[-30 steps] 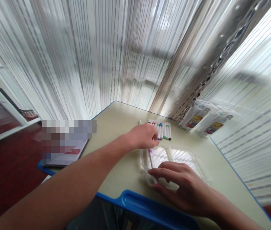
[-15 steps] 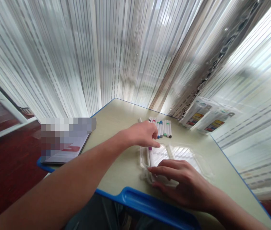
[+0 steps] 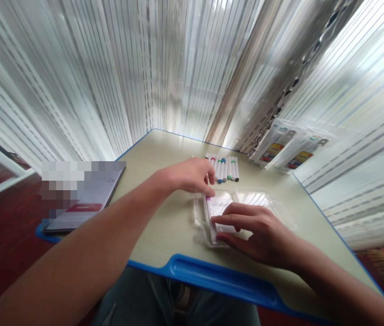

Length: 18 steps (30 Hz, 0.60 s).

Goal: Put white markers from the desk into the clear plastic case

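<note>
A clear plastic case lies open on the table in front of me. A white marker with a purple end lies lengthwise along the case's left side. My left hand hovers over the far end of this marker, thumb and fingers apart; its thumb tip is close to the purple end, and I cannot tell whether it touches. My right hand rests over the case, fingers spread, with index finger and thumb against the marker's near part. Several white markers with coloured ends lie in a row beyond the case.
The pale table has a blue rim and a blue trough at its near edge. A printed booklet lies at the left, partly blurred out. Two clear packages stand at the far right, before striped curtains.
The view has shifted slightly, so the table sits higher. My left hand has drawn slightly back from the row, its thumb nearer the purple end. My right thumb has moved up beside the marker.
</note>
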{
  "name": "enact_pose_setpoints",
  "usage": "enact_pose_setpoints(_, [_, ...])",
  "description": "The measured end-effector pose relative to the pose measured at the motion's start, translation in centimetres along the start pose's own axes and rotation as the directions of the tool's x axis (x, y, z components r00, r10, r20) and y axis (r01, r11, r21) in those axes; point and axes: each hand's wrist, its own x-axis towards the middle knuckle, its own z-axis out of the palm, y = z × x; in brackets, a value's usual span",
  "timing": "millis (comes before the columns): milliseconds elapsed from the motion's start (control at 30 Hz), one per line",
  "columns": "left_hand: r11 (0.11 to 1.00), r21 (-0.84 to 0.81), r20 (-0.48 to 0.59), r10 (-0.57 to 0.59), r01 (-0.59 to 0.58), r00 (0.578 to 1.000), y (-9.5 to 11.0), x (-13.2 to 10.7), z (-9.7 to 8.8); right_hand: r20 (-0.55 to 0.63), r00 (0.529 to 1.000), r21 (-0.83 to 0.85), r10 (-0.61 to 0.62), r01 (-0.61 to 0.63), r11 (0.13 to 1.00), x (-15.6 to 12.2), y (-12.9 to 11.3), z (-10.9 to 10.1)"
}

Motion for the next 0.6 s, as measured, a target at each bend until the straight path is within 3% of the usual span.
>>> enact_pose_setpoints(333, [0.999,0.037,-0.003,0.009,-0.008,1.000,0.04,0.15,0.13,0.056,0.998,0.017,0.020,-0.021,1.000,0.15,-0.16,-0.30])
enact_pose_setpoints(600, [0.999,0.047,0.023,-0.004,0.003,1.000,0.06,-0.01,-0.11,0.030,0.999,0.031,0.021,-0.022,0.999,0.19,0.03,-0.11])
